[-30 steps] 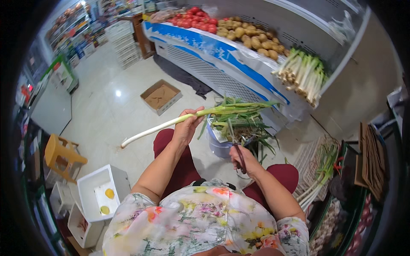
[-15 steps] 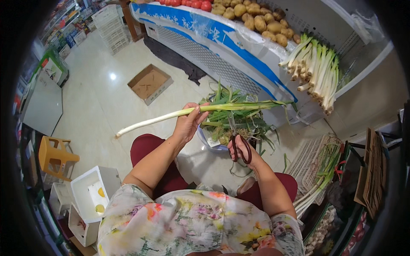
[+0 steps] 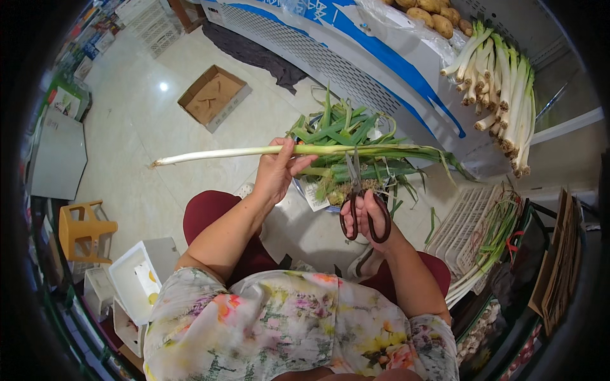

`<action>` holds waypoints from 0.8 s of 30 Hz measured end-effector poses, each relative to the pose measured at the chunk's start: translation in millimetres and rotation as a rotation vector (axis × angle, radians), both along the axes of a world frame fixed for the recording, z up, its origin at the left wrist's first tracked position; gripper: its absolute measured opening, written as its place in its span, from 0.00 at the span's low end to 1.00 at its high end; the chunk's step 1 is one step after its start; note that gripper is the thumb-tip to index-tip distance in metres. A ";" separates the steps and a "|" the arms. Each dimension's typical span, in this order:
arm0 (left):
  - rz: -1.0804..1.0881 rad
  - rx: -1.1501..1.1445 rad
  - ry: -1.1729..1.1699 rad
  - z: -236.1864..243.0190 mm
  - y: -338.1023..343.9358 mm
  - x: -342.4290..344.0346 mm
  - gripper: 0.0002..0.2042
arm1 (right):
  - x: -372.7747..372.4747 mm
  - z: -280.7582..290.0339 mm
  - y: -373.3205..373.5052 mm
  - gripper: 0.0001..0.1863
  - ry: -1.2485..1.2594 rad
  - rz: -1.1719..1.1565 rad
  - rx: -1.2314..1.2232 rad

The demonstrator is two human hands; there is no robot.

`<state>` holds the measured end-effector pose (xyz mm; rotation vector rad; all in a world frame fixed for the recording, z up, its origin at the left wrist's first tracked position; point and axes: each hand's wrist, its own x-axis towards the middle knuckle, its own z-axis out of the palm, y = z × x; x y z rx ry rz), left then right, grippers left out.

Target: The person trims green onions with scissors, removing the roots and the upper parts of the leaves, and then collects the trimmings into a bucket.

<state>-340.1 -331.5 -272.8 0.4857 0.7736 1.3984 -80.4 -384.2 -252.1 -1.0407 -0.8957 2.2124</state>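
The left hand [image 3: 275, 171] is closed on the stalk of a long leek [image 3: 219, 154], thumb over the top. The right hand [image 3: 368, 219], apart from it and lower, grips dark-handled scissors [image 3: 354, 170], blades pointing away from the body and slightly parted. The leek lies nearly level across the lap, its white root end to the left over the tiled floor [image 3: 143, 120], its green tops to the right above a heap of leaves [image 3: 343, 124].

The blades reach the leaves just right of the left hand, so a slip or a slide of that hand along the stalk could bring its fingers near the edges. The long ends are unsupported and could swing the leek aside if the grip is loose; limp leaves might fold between the blades instead of cutting cleanly.

Whether any leaf sits between the blades is hard to tell. The heap mostly hides the container [image 3: 333, 208] beneath it. At the top edge, the potatoes [image 3: 435, 16] are cut off.
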 end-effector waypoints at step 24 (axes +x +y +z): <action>-0.096 0.395 0.358 11.3 -15.1 -21.3 0.06 | -24.4 -22.3 0.0 0.17 -0.725 -0.173 0.762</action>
